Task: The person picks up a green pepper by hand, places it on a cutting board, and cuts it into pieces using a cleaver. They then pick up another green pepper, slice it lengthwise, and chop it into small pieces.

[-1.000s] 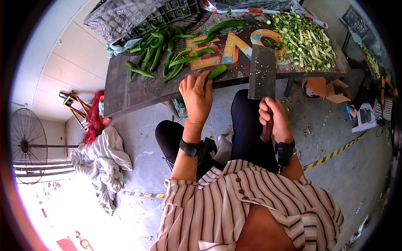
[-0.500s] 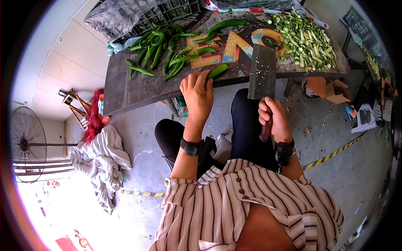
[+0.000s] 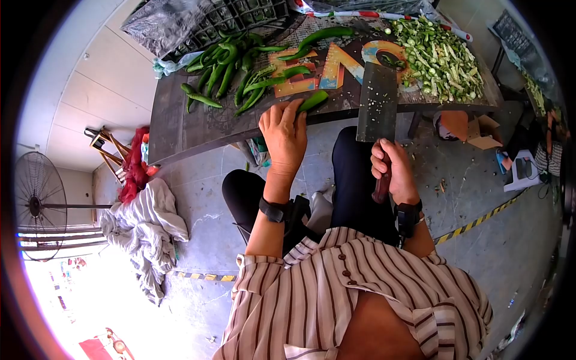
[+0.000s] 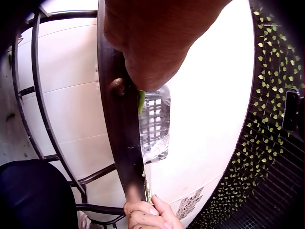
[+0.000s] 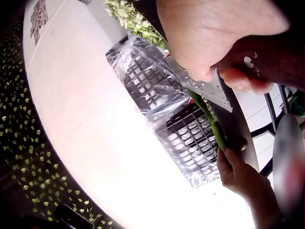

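At the table's front edge, the left hand (image 3: 284, 137) pinches one end of a green pepper (image 3: 313, 101); the right wrist view shows the same hand (image 5: 243, 177) at the pepper's lower end. The right hand (image 3: 394, 171) grips the dark red handle of a cleaver (image 3: 377, 102), whose wide blade, flecked with bits, points away over the table edge. Whole green peppers (image 3: 223, 71) lie heaped at the left, and a long one (image 3: 318, 41) lies behind the table's printed letters. Chopped pepper pieces (image 3: 441, 60) form a pile at the right.
Plastic-covered black crates (image 3: 240, 21) stand behind the table (image 3: 180, 129). A standing fan (image 3: 37, 207) and a heap of grey cloth (image 3: 150, 222) are at the left. An open cardboard box (image 3: 483, 132) sits on the floor at the right.
The head view has shifted very slightly. Both hands keep almost the same places, the left on the pepper and the right on the cleaver handle.
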{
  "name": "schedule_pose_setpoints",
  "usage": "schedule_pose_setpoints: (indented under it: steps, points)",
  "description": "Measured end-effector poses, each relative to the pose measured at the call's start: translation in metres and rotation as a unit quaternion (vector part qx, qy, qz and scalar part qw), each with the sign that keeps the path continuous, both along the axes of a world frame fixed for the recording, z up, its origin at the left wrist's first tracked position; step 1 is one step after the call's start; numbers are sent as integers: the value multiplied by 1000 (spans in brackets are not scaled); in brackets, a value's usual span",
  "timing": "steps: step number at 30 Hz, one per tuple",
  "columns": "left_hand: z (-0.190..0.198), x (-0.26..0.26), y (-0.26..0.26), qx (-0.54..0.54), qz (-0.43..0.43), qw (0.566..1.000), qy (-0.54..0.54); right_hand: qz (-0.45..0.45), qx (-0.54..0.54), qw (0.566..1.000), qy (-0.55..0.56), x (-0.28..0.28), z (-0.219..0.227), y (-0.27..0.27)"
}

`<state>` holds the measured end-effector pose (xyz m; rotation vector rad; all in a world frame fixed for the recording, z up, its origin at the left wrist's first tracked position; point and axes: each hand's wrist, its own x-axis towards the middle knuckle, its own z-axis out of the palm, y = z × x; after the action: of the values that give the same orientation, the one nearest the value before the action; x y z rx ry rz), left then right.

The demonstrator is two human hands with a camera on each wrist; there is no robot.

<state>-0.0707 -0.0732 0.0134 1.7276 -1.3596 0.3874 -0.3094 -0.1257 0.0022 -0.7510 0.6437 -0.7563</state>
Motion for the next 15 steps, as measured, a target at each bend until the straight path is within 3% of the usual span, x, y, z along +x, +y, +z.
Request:
schedule_pose_setpoints:
  steps: [15]
  points:
    - [1, 0, 0, -4, -1, 1000, -6, -3, -1, 1000, 5, 0, 3, 1]
